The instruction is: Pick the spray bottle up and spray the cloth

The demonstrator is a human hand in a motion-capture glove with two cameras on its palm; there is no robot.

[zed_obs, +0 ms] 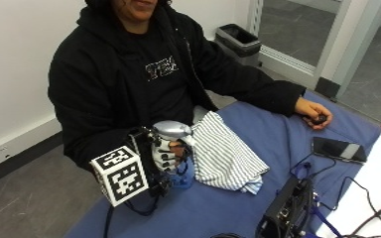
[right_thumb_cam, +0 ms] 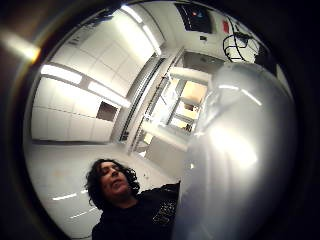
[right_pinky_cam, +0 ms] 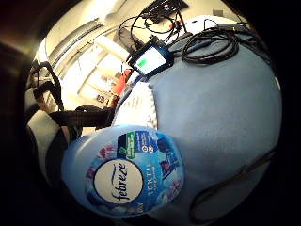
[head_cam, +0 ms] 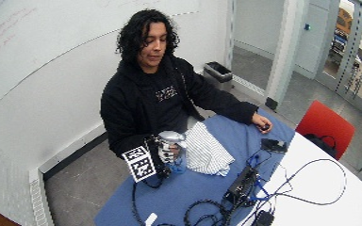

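Gloved right hand (zed_obs: 164,157) grips the spray bottle (zed_obs: 174,148) upright — striped cloth (zed_obs: 224,154) just beside it.

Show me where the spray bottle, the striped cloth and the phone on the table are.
spray bottle (zed_obs: 171,130): outside view, on its silver spray head, above the gloved right hand (zed_obs: 165,157) gripping it.
striped cloth (zed_obs: 224,153): outside view, middle of the bunched fabric.
phone (zed_obs: 339,149): outside view, centre of its dark screen.
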